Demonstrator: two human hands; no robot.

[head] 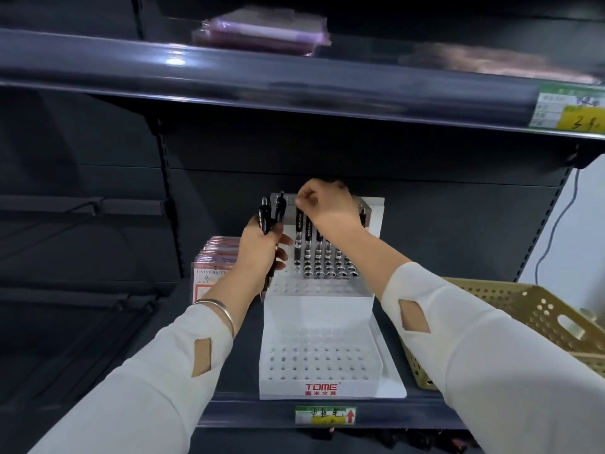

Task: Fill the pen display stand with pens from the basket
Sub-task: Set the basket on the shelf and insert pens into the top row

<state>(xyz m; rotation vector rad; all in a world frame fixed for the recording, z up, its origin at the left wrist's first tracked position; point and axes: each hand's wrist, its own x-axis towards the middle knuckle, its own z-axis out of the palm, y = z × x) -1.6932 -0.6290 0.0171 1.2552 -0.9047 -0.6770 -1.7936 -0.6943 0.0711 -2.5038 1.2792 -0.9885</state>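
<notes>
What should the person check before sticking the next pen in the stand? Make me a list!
1. Left hand grips spare black pens: ok.
2. Right hand free to take one: not ok, it pinches the top of a back-row pen.
3. Empty holes in the pen display stand: ok, the front tier shows many.
4. Standing pens upright: ok.
5. Basket beside the stand: ok. Pens left inside it: cannot tell.
</notes>
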